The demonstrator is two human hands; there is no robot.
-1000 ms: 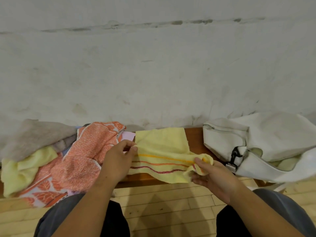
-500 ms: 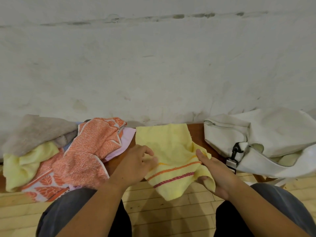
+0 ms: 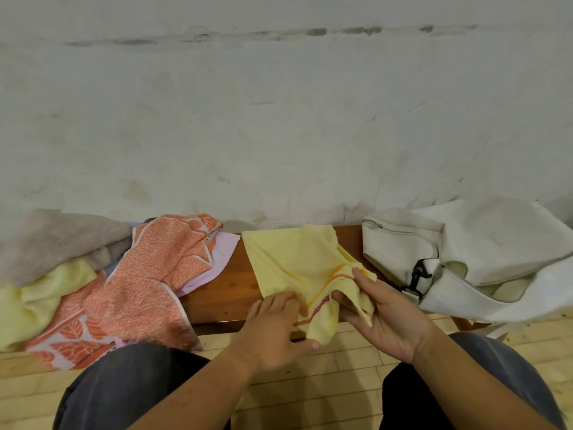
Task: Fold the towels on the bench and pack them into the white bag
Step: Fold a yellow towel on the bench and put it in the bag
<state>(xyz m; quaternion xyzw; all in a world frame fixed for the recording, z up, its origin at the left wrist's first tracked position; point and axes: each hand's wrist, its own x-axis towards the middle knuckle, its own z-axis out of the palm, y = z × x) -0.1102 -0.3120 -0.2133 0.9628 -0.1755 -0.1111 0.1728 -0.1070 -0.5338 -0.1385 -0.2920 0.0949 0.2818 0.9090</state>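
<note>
Head view is showing the yellow towel [image 3: 297,262] lying on the desk [image 3: 226,287] just left of the white bag [image 3: 465,243], with its near end hanging over the front edge toward the floor. The likeliest slip is a lopsided fold. The right hand [image 3: 381,318] is gripping a crumpled wad of the striped end, thumb on top, rather than a clean corner. If it carries that across, the layers are probably going to skew and bulk up, making the bag harder to pack. The left hand [image 3: 273,330] is pressing nearly straight fingers [image 3: 279,301] onto the cloth, holding nothing. Its thumb seems to be reaching under the dangling corner, though the cloth is hiding any pinch. If that press is eased, the overhanging part could be dragging the whole towel off the desk. The towel is looking thin, soft and limp, pale yellow with orange and red stripes near the held end. Its far half is lying fairly flat, close beside the bag. An orange towel [image 3: 155,274] is waiting farther left of the bag.
</note>
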